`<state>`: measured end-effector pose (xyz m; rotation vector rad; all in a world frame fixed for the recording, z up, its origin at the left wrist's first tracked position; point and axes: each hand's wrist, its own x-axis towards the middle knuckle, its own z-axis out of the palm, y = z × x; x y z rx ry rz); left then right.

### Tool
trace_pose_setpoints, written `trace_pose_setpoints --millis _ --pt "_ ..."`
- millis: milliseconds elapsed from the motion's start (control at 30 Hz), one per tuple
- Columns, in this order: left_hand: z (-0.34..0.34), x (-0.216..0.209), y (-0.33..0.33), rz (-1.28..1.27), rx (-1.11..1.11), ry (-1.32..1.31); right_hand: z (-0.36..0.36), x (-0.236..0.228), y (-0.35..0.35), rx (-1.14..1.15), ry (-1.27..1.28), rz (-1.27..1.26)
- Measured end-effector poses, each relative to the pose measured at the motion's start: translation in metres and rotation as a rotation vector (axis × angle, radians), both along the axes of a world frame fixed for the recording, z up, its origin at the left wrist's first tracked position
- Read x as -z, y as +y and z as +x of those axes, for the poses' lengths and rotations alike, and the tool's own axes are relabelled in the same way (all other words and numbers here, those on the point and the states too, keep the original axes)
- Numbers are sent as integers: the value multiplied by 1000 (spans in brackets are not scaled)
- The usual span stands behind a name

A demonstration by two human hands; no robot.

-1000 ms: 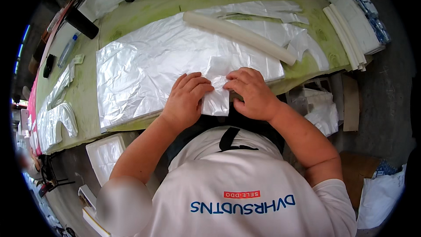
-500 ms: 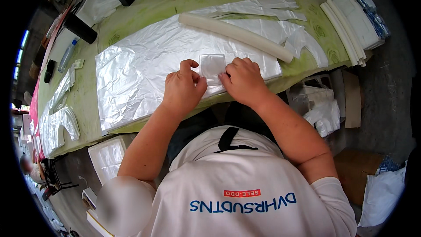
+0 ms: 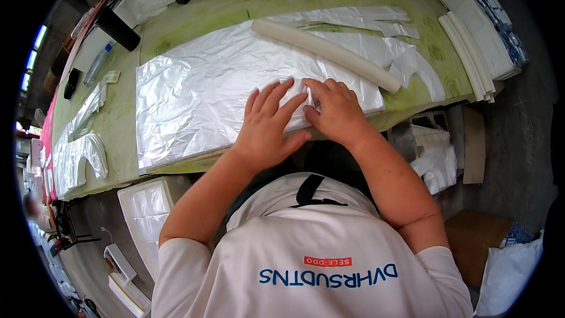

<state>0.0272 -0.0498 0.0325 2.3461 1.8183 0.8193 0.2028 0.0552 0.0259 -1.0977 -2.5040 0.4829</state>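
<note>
My left hand (image 3: pixel 271 121) is open, fingers spread, palm down over the near edge of a stack of shiny, thin plastic sheets (image 3: pixel 194 100). Beside it, my right hand (image 3: pixel 336 109) has bent fingers, with the thumb below the index finger, at a small folded piece of clear plastic (image 3: pixel 313 101). Both hands hide most of that piece, so its outline is hard to make out. Beyond my hands, a long whitish roll (image 3: pixel 326 55) lies slantwise across the sheets.
A green patterned cloth (image 3: pixel 229 41) covers the table. Cut plastic pieces (image 3: pixel 88 147), a bottle (image 3: pixel 97 66) and a black cylinder (image 3: pixel 118 28) lie at left. Pale rolls (image 3: pixel 465 53) rest at right. A white crate (image 3: pixel 141 206) and cardboard box (image 3: pixel 474 147) stand below the table's edge.
The left hand's fingers have gone from curled to spread, and the hand has moved right over the folded plastic, now mostly covered. The view has shifted slightly.
</note>
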Motion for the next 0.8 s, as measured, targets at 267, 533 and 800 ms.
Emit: trace_pose_setpoints --millis 267,533,800 --pt "32 42 -74 -847 -323 -1805 5 1 0 -47 -45 5" --pt "54 54 -58 -707 -333 -2147 41 18 -89 -88 373 -272" --pt "46 46 -76 -536 -483 -2126 28 53 -100 86 801 -833"
